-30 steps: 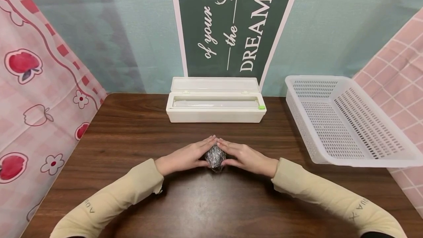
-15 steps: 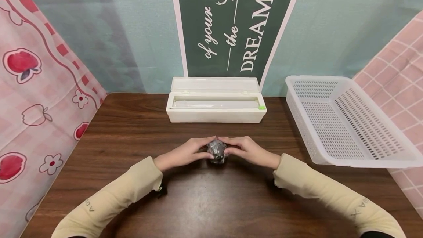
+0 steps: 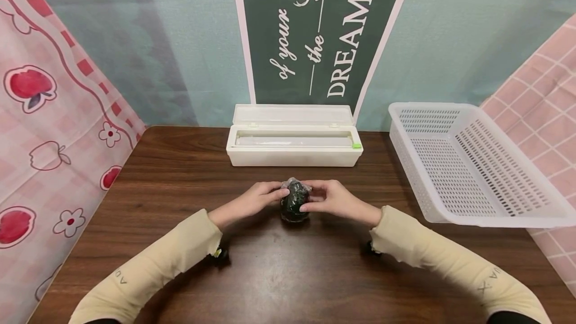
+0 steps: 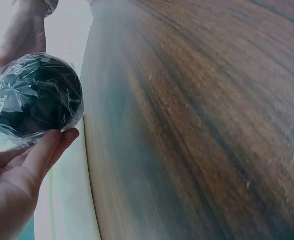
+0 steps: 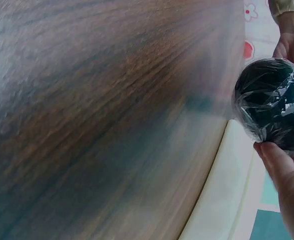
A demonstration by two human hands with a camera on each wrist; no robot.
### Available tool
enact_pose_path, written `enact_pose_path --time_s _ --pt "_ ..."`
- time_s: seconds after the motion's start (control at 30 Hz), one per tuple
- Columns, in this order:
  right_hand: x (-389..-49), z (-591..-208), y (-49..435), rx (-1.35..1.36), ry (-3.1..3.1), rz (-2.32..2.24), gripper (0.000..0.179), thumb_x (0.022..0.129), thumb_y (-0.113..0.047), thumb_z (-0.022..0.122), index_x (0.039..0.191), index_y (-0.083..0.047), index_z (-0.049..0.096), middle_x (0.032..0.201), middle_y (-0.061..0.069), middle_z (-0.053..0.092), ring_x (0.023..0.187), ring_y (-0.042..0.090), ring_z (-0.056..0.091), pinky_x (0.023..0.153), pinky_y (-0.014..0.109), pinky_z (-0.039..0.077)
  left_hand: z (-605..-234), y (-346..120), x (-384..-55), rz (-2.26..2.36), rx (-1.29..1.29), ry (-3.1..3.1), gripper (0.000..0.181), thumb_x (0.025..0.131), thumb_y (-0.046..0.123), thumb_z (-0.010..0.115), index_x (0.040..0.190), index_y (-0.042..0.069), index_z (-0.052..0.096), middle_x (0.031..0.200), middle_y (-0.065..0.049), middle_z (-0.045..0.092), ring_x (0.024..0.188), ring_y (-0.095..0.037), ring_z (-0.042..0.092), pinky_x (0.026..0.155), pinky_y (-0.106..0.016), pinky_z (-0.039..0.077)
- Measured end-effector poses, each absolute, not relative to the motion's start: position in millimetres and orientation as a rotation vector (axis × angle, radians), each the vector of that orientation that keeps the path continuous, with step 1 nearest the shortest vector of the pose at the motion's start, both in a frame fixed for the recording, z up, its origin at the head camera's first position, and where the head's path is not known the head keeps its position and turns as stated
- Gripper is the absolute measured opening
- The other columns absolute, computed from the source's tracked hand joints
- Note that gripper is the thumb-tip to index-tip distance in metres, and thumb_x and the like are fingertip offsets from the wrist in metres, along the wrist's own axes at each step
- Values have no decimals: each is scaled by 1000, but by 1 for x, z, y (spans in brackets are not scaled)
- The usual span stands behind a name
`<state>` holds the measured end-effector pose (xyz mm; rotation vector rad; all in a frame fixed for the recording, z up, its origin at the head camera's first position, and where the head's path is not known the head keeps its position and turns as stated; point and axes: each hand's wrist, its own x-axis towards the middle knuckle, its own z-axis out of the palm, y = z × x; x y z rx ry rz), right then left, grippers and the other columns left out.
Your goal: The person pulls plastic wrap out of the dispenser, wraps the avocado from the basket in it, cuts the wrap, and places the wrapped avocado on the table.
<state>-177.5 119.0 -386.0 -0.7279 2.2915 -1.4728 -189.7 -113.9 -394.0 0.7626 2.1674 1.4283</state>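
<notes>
A dark green, egg-shaped object wrapped in crinkled cling film (image 3: 294, 203) is held between both hands at the middle of the table. My left hand (image 3: 252, 203) grips its left side, thumb on the near upper face and fingers behind. From the right, my right hand (image 3: 338, 201) pinches it, with the thumb on the front and fingers round the far side. Loose film bunches at its top. In the left wrist view, the wrapped object (image 4: 36, 95) looks glossy and nearly round, with the left fingers (image 4: 44, 155) against its lower side.
Behind the hands stands a white cling film dispenser (image 3: 294, 159), its lid (image 3: 292, 115) raised, a roll inside and a green slider (image 3: 356, 146) at the right end. A white perforated basket (image 3: 427, 209) stands at the right. Patterned cloths hang around the wooden table (image 3: 288, 274).
The wrapped object has turned from a silvery, film-bunched side to its dark smooth side. Both hands have shifted their grip from fingertips meeting over it to holding it from the sides.
</notes>
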Motion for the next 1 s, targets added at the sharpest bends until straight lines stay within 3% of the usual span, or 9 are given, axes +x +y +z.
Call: enact_pose_path --time_s 0.37,0.57,0.77,1.0 --pt "-178 -384 117 -566 2308 -1456 46 80 -14 72 116 10 57 113 22 60 98 28 62 80 28 52 -392 -107 -187 1477 636 2146 45 99 28 43 120 -9 54 111 -22 61 91 -25 65 77 -30 54" --pt "-179 -382 118 -461 2305 -1469 45 82 -16 70 116 11 57 111 23 61 98 30 62 81 31 52 -390 -104 -186 1419 603 2221 47 92 29 57 122 -6 52 112 -19 61 96 -24 63 82 -33 52" --pt "-181 -382 120 -399 2285 -1461 48 84 -19 68 117 13 55 103 22 65 91 23 65 79 32 53 -386 -98 -181 1358 592 2280 60 78 25 74 124 -6 49 110 -16 62 93 -21 64 80 -27 52" --pt "-180 -382 122 -258 2110 -1555 50 85 -18 67 119 16 52 107 25 62 88 23 66 81 40 52 -386 -98 -175 1362 601 2243 69 72 15 79 125 -11 44 109 -20 60 88 -22 65 76 -25 53"
